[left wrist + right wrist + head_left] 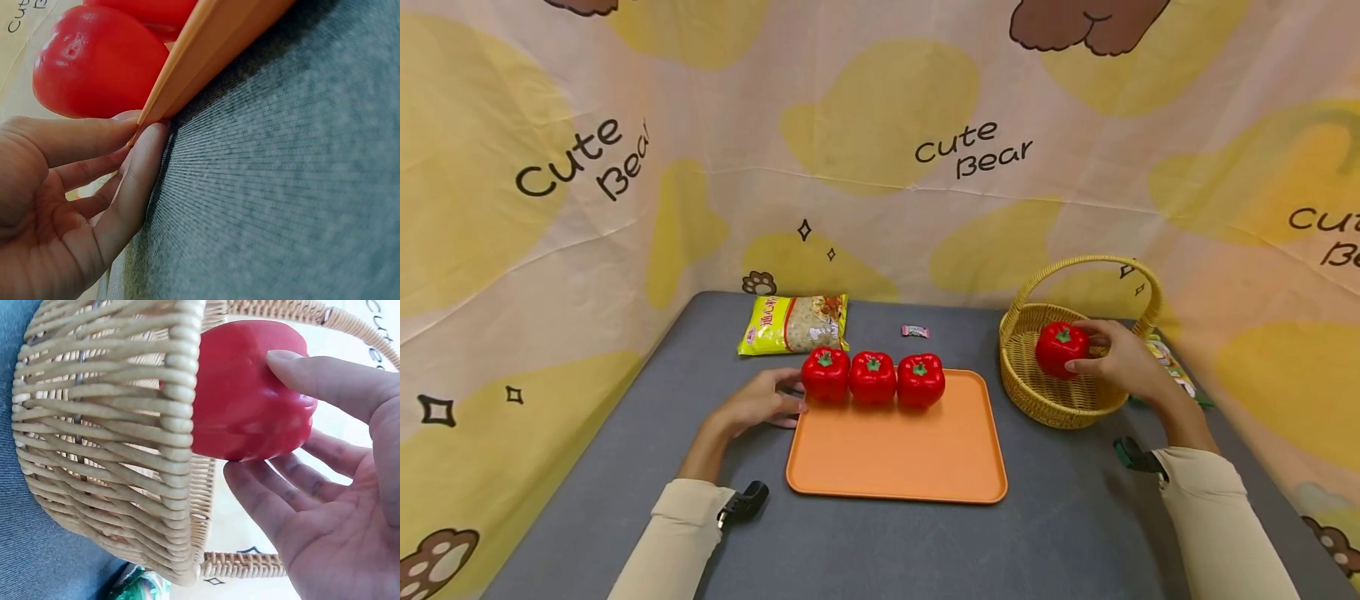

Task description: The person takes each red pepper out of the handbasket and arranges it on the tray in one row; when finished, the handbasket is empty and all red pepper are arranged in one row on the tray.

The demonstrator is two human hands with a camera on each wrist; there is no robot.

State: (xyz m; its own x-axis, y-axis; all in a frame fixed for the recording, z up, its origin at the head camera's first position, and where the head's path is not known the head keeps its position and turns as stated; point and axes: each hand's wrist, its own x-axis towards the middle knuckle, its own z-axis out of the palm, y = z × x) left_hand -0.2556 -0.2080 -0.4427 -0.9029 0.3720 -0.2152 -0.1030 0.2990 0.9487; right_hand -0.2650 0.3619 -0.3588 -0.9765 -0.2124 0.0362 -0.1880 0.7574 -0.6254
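Note:
Between the thumb and fingers of my right hand (pixel 1122 357) is a red bell pepper (pixel 1062 350). It sits at the mouth of a wicker basket (pixel 1037 408) with a tall handle; in the right wrist view the basket's rim (pixel 181 394) hides its lower part. My left hand (pixel 765 398) pinches the left edge of an orange tray (pixel 898 458), thumb above and a finger below in the left wrist view. Three more red bell peppers (pixel 872 379) stand in a row along the tray's far side, the leftmost pepper (pixel 94 62) close to my left thumb.
A yellow food bag (pixel 795 323) lies behind the tray on the grey table (pixel 880 550). Right of it is a small pink wrapped candy (pixel 915 332). Partly behind the basket lies a green packet (pixel 1172 367). Printed cloth hangs around the table.

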